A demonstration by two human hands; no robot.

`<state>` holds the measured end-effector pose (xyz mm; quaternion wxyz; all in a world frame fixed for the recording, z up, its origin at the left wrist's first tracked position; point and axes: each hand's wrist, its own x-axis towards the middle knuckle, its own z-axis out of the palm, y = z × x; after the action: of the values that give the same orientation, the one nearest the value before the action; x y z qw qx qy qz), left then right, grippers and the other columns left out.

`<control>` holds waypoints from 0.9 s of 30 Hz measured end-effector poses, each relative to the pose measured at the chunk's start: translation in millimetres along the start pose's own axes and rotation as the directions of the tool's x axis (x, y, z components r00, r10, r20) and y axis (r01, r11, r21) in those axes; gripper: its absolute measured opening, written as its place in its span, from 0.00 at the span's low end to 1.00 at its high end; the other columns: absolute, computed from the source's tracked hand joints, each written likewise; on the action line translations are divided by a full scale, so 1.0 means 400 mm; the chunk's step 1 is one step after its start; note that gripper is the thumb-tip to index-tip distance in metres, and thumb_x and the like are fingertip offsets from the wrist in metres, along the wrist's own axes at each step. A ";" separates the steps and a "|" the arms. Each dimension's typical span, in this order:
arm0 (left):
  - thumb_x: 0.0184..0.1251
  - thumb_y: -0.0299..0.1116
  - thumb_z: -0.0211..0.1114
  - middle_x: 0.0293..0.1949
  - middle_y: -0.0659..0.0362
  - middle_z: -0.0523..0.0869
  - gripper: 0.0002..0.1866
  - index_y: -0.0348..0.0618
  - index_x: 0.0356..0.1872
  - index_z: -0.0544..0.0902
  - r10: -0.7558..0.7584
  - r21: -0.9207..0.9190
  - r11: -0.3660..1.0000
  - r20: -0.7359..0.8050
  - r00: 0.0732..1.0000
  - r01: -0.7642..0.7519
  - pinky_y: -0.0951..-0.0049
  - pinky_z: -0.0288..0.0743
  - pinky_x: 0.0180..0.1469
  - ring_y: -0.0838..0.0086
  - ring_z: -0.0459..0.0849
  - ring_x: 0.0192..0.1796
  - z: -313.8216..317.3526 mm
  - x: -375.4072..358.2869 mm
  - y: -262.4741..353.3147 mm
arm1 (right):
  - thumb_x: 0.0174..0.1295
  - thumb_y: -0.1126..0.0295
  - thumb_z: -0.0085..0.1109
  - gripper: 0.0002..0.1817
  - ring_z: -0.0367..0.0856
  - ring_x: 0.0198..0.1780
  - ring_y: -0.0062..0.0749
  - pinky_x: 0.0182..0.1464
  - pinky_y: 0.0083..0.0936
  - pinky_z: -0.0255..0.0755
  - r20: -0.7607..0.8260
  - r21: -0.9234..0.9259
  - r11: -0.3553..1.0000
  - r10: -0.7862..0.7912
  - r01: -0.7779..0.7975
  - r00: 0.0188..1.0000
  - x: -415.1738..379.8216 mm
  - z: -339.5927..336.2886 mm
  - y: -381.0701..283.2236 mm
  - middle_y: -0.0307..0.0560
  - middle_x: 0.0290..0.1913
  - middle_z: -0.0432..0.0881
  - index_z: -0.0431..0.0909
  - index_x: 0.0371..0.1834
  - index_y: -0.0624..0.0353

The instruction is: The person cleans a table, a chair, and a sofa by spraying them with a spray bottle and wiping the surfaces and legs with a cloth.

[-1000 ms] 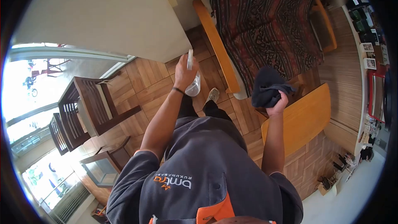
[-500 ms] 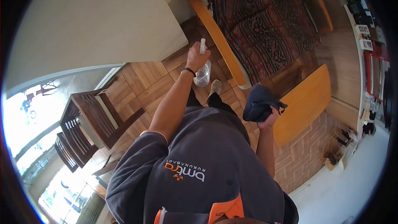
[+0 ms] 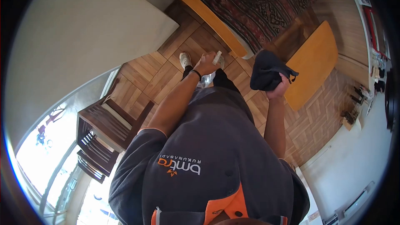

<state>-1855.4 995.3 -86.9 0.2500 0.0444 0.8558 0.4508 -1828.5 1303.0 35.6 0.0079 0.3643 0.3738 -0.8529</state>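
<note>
Left grip (image 3: pixel 204 63) is holding clear spray bottle (image 3: pixel 206 80) above floor (image 3: pixel 146 77), just before dark shirt (image 3: pixel 208 129). Right grip (image 3: pixel 278 86) is clutching dark cloth (image 3: pixel 266 71); cloth is hanging near left edge of wooden desk (image 3: pixel 314 64).

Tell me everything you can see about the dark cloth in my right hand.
The dark cloth looks like soft navy or charcoal fabric, bunched into a rounded, folded wad with a thin end or loop poking out toward the picture's right. The right hand grips it at its lower edge. In the view it partly overlaps the yellowish wooden table; whether the two touch cannot be told.
</note>
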 end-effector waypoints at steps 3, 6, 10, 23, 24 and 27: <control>0.58 0.42 0.68 0.44 0.46 0.83 0.18 0.44 0.47 0.79 0.064 -0.003 0.998 0.168 0.984 -0.065 0.50 0.74 0.55 0.47 0.80 0.52 -0.026 0.010 0.055 | 0.65 0.65 0.52 0.22 0.78 0.64 0.46 0.71 0.45 0.69 -0.042 0.031 1.000 0.004 -0.003 0.999 -0.002 -0.008 -0.002 0.49 0.61 0.81 0.77 0.60 0.59; 0.58 0.40 0.67 0.42 0.46 0.82 0.17 0.43 0.45 0.78 0.197 0.041 0.977 0.189 0.962 -0.208 0.51 0.74 0.54 0.48 0.80 0.51 0.028 0.026 0.026 | 0.65 0.64 0.52 0.21 0.79 0.63 0.46 0.70 0.46 0.69 -0.119 0.041 0.999 0.015 -0.010 0.993 -0.015 0.008 -0.011 0.49 0.61 0.81 0.78 0.60 0.59; 0.57 0.38 0.67 0.42 0.46 0.81 0.16 0.41 0.43 0.78 0.251 0.042 0.963 0.206 0.946 -0.265 0.52 0.75 0.52 0.47 0.80 0.48 0.042 0.025 0.031 | 0.65 0.65 0.53 0.22 0.79 0.62 0.45 0.69 0.45 0.71 -0.150 0.032 0.998 -0.053 0.059 0.987 0.002 -0.037 0.021 0.49 0.61 0.81 0.75 0.62 0.59; 0.57 0.32 0.67 0.36 0.48 0.81 0.15 0.39 0.43 0.76 -0.114 -0.207 0.973 -0.030 0.993 0.106 0.57 0.76 0.45 0.48 0.83 0.41 -0.074 -0.116 -0.171 | 0.60 0.59 0.67 0.32 0.56 0.78 0.55 0.71 0.61 0.54 0.527 -0.787 -0.471 -0.177 0.398 0.832 0.355 0.058 0.477 0.53 0.78 0.60 0.73 0.69 0.48; 0.56 0.32 0.67 0.36 0.47 0.80 0.14 0.38 0.41 0.76 -0.187 -0.243 0.954 -0.018 0.982 0.177 0.56 0.76 0.46 0.47 0.82 0.41 -0.093 -0.134 -0.170 | 0.59 0.58 0.67 0.33 0.51 0.79 0.58 0.71 0.65 0.50 0.488 -0.809 -0.473 -0.208 0.349 0.848 0.370 0.073 0.516 0.53 0.80 0.55 0.71 0.70 0.46; 0.57 0.31 0.68 0.37 0.48 0.81 0.14 0.37 0.42 0.77 -0.211 -0.245 0.952 -0.080 0.974 0.186 0.60 0.77 0.44 0.51 0.84 0.41 -0.168 -0.160 -0.159 | 0.57 0.56 0.69 0.41 0.46 0.79 0.70 0.70 0.73 0.47 0.426 -0.823 -0.513 -0.275 0.243 0.862 0.401 0.164 0.600 0.59 0.81 0.50 0.65 0.76 0.41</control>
<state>-1821.4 888.3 -81.1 0.2523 -0.0957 0.8082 0.5234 -1918.1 1129.5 -186.8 0.0785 0.0835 0.9874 -0.1095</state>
